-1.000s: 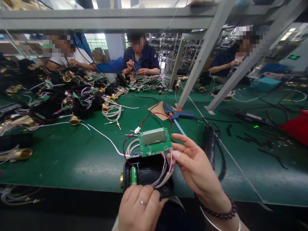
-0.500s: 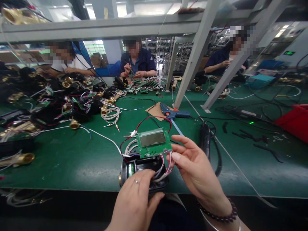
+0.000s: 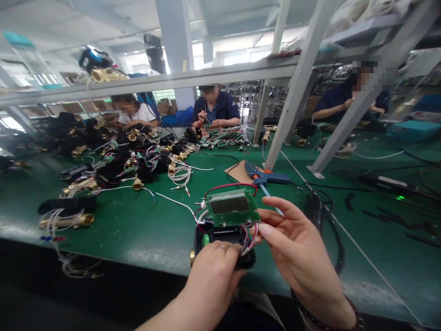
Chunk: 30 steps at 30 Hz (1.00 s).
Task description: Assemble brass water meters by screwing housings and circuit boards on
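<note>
A green circuit board (image 3: 253, 212) with a grey LCD screen (image 3: 230, 204) is tilted above an open black housing (image 3: 225, 233). My right hand (image 3: 298, 243) pinches the board by its right edge, where red and white wires come off it. My left hand (image 3: 217, 271) grips the housing near the table's front edge, its fingers reaching over the rim and the thumb at the near side. A brass fitting (image 3: 192, 257) sticks out of the housing's left end. Wires run down into the housing; its inside is partly hidden by my left hand.
A blue glue gun (image 3: 267, 177) lies on brown cardboard (image 3: 236, 172) behind the board. Brass-and-black meter units (image 3: 138, 183) crowd the left. A black-handled tool (image 3: 313, 209) with a cable lies at right. Metal posts (image 3: 292, 87) rise from the bench; co-workers (image 3: 215, 108) sit beyond.
The camera view has tilted up and turned left, so the scene sits lower and further right. Both hands keep their hold on the board and housing.
</note>
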Available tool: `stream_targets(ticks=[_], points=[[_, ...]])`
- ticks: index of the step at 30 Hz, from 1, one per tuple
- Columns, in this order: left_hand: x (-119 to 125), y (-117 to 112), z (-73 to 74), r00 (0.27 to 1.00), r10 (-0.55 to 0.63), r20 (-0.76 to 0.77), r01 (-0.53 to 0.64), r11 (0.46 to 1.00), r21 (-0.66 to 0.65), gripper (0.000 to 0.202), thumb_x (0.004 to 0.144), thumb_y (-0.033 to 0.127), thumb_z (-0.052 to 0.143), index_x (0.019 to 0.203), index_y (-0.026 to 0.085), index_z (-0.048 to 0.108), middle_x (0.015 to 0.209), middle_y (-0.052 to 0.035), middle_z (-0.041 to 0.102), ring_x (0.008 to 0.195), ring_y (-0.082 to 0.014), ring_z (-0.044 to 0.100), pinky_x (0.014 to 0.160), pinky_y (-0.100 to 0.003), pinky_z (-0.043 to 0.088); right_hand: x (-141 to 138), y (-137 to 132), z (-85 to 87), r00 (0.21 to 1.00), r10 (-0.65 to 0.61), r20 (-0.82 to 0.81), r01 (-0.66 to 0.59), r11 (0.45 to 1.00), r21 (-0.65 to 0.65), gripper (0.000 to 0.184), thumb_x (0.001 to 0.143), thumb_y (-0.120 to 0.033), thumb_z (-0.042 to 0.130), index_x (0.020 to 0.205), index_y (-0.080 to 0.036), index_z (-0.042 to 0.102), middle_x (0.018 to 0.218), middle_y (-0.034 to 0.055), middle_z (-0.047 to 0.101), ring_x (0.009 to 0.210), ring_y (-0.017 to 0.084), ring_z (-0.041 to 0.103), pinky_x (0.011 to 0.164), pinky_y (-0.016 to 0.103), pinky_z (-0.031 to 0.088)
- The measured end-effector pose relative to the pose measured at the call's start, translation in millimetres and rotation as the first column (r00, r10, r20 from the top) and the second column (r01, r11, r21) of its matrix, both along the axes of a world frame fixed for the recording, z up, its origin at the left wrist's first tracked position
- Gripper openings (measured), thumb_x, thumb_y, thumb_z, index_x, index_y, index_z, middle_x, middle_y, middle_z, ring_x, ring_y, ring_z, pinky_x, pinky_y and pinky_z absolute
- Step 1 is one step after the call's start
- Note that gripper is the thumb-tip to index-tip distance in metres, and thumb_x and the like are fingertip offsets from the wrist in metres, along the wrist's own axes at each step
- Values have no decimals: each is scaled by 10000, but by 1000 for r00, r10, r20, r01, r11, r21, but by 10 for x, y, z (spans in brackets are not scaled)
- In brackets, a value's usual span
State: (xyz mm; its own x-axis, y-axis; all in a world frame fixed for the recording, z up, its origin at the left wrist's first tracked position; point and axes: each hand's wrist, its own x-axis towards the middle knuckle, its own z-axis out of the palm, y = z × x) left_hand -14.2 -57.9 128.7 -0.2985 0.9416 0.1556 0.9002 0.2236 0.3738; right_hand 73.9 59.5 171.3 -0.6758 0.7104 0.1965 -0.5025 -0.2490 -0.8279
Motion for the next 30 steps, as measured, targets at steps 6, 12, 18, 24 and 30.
stream_targets(ticks=[6,12,18,24,30], points=[[-28,0,-125,999,12,-36,-7,993,114,302,696,124,716,952,211,581,891,-22,671,816,-223,635,711,-350,535,-35,23,1,1000,-11,-11,10,997,-74,345,594,-181,838,902,-215,686,767,32,727,595,117,670,517,156,548],[-19,-18,-151,999,48,-20,-42,974,221,315,642,81,722,887,221,581,840,4,688,768,-211,651,666,-318,524,-42,90,-42,1000,-8,16,10,991,-131,357,567,-173,841,884,-201,679,741,11,706,573,96,647,515,142,534],[20,-10,-97,996,75,48,-79,993,89,313,662,83,704,910,227,579,873,12,711,797,-208,675,672,-292,515,-75,134,-135,994,109,23,-106,990,-97,397,661,-232,795,1023,-215,634,927,39,706,723,125,670,652,210,558],[-112,9,7,964,189,189,-208,975,85,174,729,124,652,866,229,625,857,7,722,803,-210,678,692,-294,497,-109,282,-395,998,8,65,-10,999,33,369,722,-304,747,1062,-222,628,1021,51,698,851,144,655,788,272,522],[-289,-54,303,771,121,626,-385,871,306,115,673,196,654,787,203,638,746,14,700,719,-166,658,683,-254,496,-250,397,-894,964,-101,244,123,989,-79,336,578,-354,817,818,-164,678,803,57,719,719,168,661,682,287,527]])
